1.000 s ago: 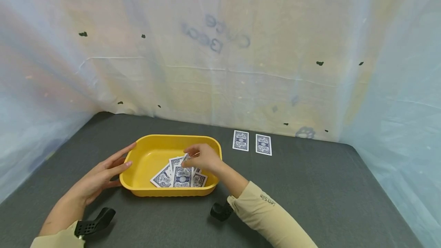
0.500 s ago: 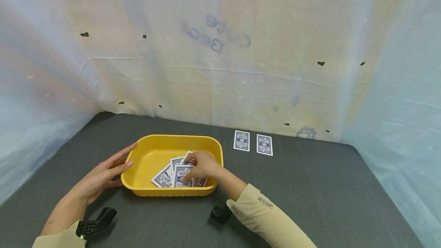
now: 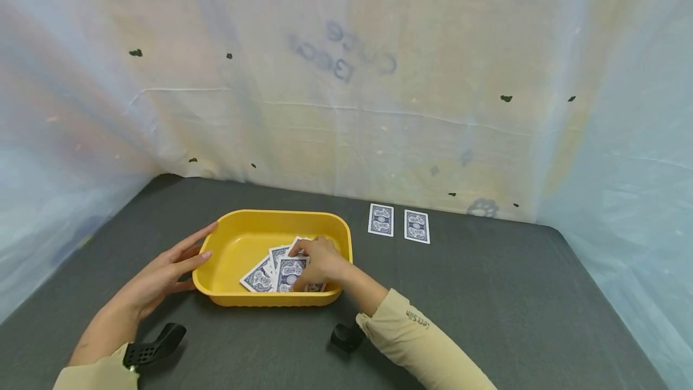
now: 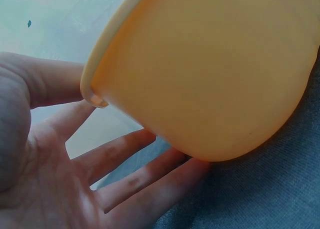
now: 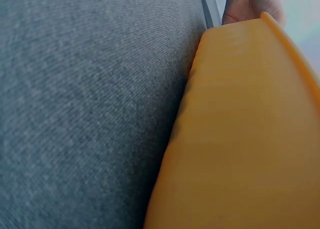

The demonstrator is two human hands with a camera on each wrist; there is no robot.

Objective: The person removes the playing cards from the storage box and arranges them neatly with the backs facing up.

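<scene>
A yellow plastic bin (image 3: pixel 246 300) sits on the dark cloth, with several blue-backed playing cards (image 3: pixel 258 277) in a loose pile toward its right side. My left hand (image 3: pixel 168 272) holds the bin's left end, thumb at the rim and the other fingers against the outer wall, as the left wrist view shows. Inside the bin my right hand (image 3: pixel 323 262) bends over the pile. Its thumb and fingers grip the uppermost playing card (image 3: pixel 291 271) at its edges, and the palm hides the cards on the right. The right wrist view shows only the bin's outer side (image 5: pixel 240 124) and part of the left hand.
Two playing cards (image 3: pixel 381 220) (image 3: pixel 417 226) lie face down side by side behind the bin, to the right. A pale translucent curtain (image 3: pixel 346 107) encloses the dark cloth surface (image 3: pixel 487 300) at the back and sides.
My right hand has lowered onto the pile, and its thumb has come down toward the near side of the uppermost card. The left hand and bin stay in place.
</scene>
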